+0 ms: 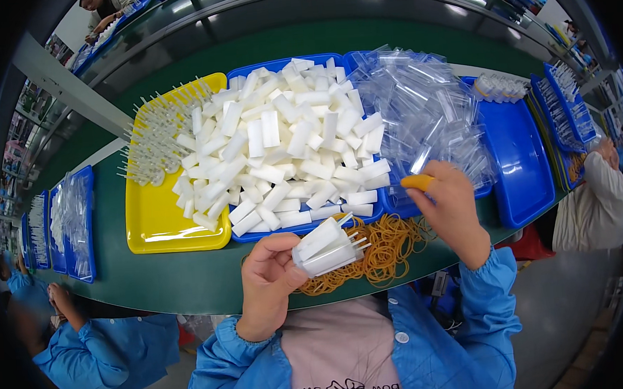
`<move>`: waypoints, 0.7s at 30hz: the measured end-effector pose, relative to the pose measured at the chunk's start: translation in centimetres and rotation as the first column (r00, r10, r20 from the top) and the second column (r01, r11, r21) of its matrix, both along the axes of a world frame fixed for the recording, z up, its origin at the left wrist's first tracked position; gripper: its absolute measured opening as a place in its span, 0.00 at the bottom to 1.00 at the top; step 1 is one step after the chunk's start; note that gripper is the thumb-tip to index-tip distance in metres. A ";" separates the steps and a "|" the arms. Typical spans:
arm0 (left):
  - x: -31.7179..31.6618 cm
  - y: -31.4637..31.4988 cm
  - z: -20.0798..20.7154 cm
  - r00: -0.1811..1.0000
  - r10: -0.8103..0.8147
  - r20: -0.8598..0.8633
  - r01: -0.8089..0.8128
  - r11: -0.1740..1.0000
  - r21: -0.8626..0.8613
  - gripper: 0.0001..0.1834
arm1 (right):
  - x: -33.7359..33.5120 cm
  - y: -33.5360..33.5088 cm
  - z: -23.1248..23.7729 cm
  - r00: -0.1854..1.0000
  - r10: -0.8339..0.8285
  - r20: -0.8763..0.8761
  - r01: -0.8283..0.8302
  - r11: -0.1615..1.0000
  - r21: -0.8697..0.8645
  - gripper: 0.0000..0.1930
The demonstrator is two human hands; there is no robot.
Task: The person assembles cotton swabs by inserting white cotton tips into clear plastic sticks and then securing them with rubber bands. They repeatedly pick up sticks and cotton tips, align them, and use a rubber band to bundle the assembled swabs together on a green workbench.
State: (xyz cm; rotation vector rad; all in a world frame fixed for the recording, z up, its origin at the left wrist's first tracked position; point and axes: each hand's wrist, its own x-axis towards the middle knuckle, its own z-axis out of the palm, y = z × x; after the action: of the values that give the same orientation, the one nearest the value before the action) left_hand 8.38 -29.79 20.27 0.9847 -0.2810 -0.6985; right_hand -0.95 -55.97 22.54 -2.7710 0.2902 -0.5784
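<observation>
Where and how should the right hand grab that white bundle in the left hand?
The right hand could probably pinch the white bundle mid-length from above: the left hand covers its left end, and thin rods poke out of the right.

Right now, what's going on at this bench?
A person's left hand holds a small bundle of white pieces with thin rods sticking out. The right hand, wearing a yellow finger cover, is by the heap of clear plastic pieces; I can't tell whether it grips one. White blocks are heaped in the middle, with rubber bands nearer the person.
</observation>
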 end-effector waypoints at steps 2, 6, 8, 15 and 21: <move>0.0 0.0 0.0 1.000 0.000 0.000 0.000 1.000 -0.008 0.20 | 0.6 0.0 -0.8 0.995 0.010 -0.102 -0.019 0.996 -0.089 0.06; -0.1 0.1 0.2 1.000 -0.001 -0.008 0.001 1.000 -0.016 0.20 | 1.7 0.1 -1.8 0.975 0.010 -0.223 -0.052 0.982 -0.183 0.06; -0.1 0.1 0.3 1.000 0.007 -0.011 -0.008 1.000 -0.014 0.19 | 2.0 0.0 -1.8 0.967 0.007 -0.253 -0.060 0.977 -0.203 0.06; 0.0 0.2 0.0 1.000 0.030 -0.010 -0.030 0.999 -0.020 0.19 | 0.9 0.0 -0.1 0.999 -0.002 -0.050 0.004 0.999 0.034 0.11; -0.1 0.3 -0.2 1.000 -0.013 0.002 0.013 0.999 -0.040 0.20 | -1.6 2.2 1.1 0.949 -0.178 0.259 -0.093 0.629 0.772 0.16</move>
State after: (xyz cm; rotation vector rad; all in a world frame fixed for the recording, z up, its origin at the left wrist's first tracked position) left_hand 8.24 -29.47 20.05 0.9457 -0.3024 -0.7012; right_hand -2.57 -53.73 23.67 -1.7898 0.4151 -0.6855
